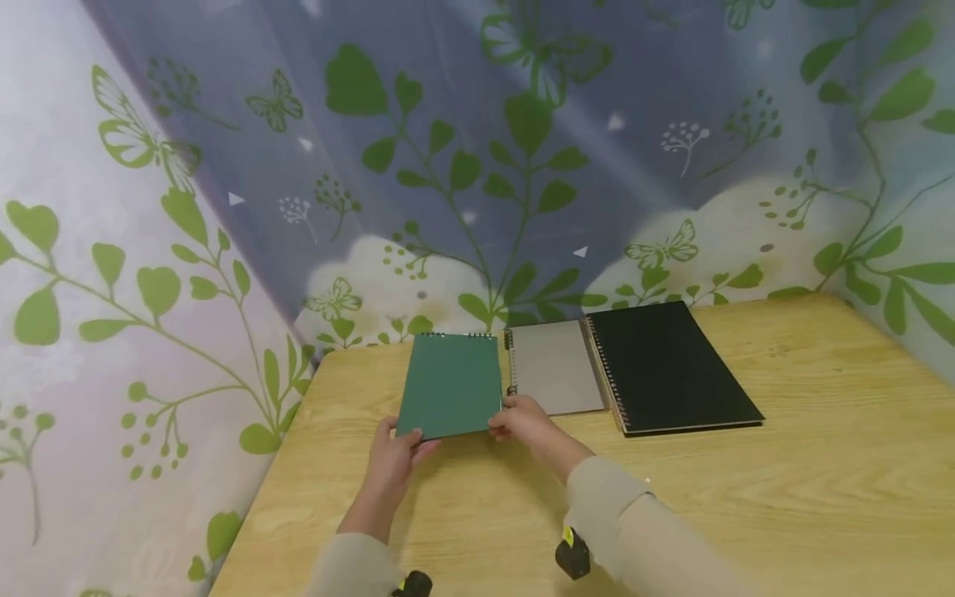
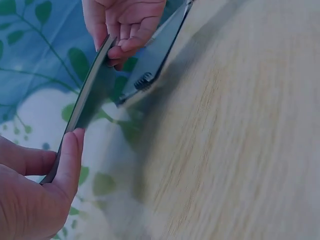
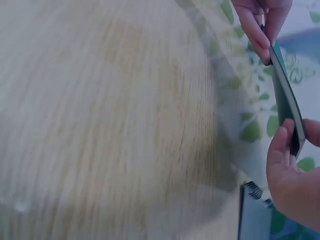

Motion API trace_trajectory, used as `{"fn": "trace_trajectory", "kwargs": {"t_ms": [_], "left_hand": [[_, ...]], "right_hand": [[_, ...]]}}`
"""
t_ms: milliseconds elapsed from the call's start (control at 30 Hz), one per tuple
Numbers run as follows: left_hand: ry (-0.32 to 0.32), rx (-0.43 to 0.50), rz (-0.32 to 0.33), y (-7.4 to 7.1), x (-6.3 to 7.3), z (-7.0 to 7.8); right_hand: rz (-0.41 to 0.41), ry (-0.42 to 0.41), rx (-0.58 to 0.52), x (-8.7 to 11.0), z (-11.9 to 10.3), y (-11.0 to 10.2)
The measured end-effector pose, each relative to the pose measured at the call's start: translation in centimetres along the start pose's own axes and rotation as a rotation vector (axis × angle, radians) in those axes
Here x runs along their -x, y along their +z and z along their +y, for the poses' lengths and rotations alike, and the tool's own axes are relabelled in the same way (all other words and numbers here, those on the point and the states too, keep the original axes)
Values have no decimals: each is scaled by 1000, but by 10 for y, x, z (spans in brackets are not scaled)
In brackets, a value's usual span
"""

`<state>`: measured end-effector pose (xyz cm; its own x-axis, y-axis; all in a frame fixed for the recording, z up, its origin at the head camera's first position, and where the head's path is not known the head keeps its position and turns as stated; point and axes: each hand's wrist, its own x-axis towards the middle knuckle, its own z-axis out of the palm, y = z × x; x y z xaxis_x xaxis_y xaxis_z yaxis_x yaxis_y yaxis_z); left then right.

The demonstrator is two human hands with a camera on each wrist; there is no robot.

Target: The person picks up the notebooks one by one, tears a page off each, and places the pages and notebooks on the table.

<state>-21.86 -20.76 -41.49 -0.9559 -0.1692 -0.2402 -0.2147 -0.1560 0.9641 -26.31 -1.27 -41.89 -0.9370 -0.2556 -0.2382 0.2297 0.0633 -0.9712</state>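
A green spiral notebook is held by both hands at its near corners, its coil along the far edge. My left hand pinches the near left corner, thumb on the cover and fingers beneath. My right hand pinches the near right corner in the same way. In the left wrist view the notebook shows edge-on, raised off the tabletop between the two hands. Just right of it lies a grey spiral notebook, its coil on the left side.
A larger black spiral notebook lies right of the grey one. All are on a light wooden table. Behind the table's far edge hangs a curtain with green leaves and butterflies, and similar printed cloth covers the left side.
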Motion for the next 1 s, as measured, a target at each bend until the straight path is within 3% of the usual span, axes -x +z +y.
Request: {"fn": "trace_trajectory", "kwargs": {"t_ms": [267,467,700,1000], "left_hand": [[-33,-102,-7,-26,42,3],[-105,-138,-24,-39,68,-10],[-108,-132,-59,-44,76,-22],[-161,-127,-114,-53,83,-36]], "right_hand": [[-154,-39,-3,43,5,9],[-234,-66,-4,69,20,14],[-233,-47,17,82,28,14],[-267,-42,-25,96,45,15]]}}
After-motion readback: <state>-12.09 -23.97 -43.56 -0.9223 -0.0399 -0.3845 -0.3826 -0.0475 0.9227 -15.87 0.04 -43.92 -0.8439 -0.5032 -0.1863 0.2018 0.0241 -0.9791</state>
